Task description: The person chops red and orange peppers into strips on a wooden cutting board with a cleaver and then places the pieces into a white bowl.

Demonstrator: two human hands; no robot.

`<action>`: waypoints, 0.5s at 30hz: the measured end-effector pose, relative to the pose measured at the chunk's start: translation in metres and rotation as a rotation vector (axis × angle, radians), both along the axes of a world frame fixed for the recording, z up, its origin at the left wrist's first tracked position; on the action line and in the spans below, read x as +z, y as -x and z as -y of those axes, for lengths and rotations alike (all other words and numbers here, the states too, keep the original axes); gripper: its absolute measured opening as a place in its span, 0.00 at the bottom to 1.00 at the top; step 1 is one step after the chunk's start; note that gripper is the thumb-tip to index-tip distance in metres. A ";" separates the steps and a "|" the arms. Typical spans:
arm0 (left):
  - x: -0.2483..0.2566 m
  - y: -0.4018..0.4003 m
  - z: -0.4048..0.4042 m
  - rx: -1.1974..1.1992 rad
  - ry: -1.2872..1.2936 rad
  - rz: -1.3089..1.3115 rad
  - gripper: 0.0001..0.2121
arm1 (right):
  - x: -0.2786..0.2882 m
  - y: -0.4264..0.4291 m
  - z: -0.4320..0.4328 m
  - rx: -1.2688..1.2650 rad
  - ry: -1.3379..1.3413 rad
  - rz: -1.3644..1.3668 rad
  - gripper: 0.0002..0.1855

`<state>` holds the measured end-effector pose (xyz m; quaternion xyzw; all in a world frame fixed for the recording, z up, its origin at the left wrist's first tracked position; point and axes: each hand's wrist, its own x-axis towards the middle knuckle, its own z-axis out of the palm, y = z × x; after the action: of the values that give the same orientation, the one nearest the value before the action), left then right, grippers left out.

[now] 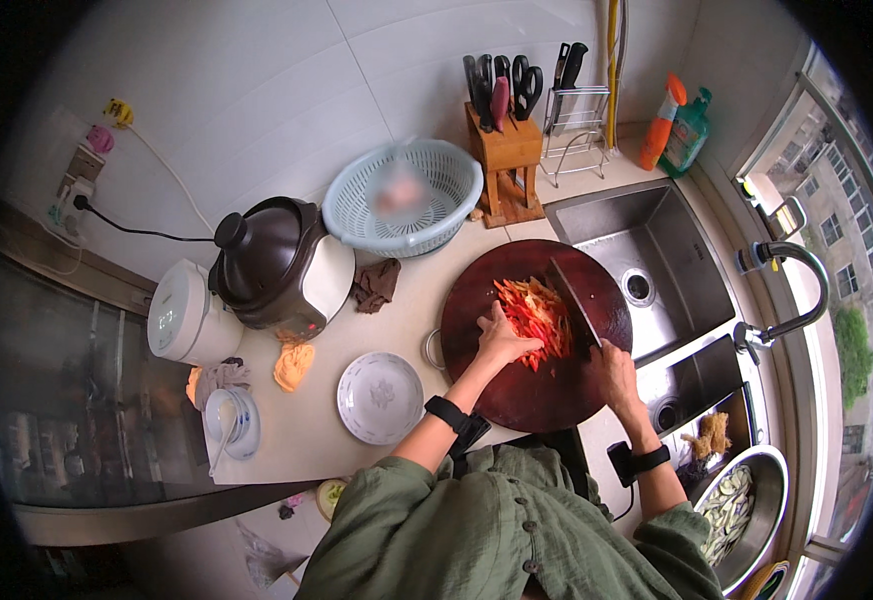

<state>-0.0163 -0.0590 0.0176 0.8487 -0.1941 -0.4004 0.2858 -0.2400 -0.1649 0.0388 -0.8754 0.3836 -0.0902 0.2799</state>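
Note:
A round dark-red wooden cutting board (474,277) lies on the counter before me, with a metal ring handle at its left edge. On it is a heap of sliced red and orange peppers (538,307). My left hand (508,340) rests at the heap's left side, thumb and fingers spread against the strips. In my right hand (613,375) is the handle of a cleaver (575,301), its blade on edge along the right side of the peppers. A white patterned plate (381,397) sits left of the board and holds no food.
Behind the board stand a light-blue colander (339,202) and a wooden knife block (511,150). A steel sink (688,262) adjoins on the right, with a metal bowl (780,480) of sliced vegetables nearer me. An electric stewpot (271,262) and stacked bowls (245,442) are at left.

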 end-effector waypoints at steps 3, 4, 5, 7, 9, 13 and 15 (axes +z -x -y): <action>0.003 0.001 0.011 -0.042 0.009 0.060 0.68 | 0.004 -0.005 -0.007 0.012 -0.106 0.006 0.11; 0.005 0.002 0.014 -0.014 0.028 0.015 0.68 | 0.006 -0.005 -0.008 0.010 -0.139 0.013 0.11; 0.006 0.004 0.018 -0.004 0.037 0.013 0.68 | 0.005 -0.005 -0.009 -0.006 -0.189 0.033 0.11; 0.007 0.006 0.023 0.020 0.054 0.010 0.68 | 0.006 -0.006 -0.013 -0.012 -0.241 0.052 0.11; 0.007 0.008 0.025 0.027 0.071 0.003 0.68 | 0.004 -0.005 -0.016 0.016 -0.271 0.082 0.15; 0.003 0.011 0.023 -0.007 0.118 0.120 0.65 | -0.003 -0.005 -0.026 0.062 -0.323 0.137 0.16; 0.003 0.012 0.025 -0.014 0.148 0.113 0.62 | 0.000 -0.005 -0.028 0.059 -0.327 0.164 0.16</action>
<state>-0.0284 -0.0837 0.0205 0.8453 -0.2448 -0.3384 0.3333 -0.2354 -0.1367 0.0389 -0.8189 0.3431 -0.0896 0.4512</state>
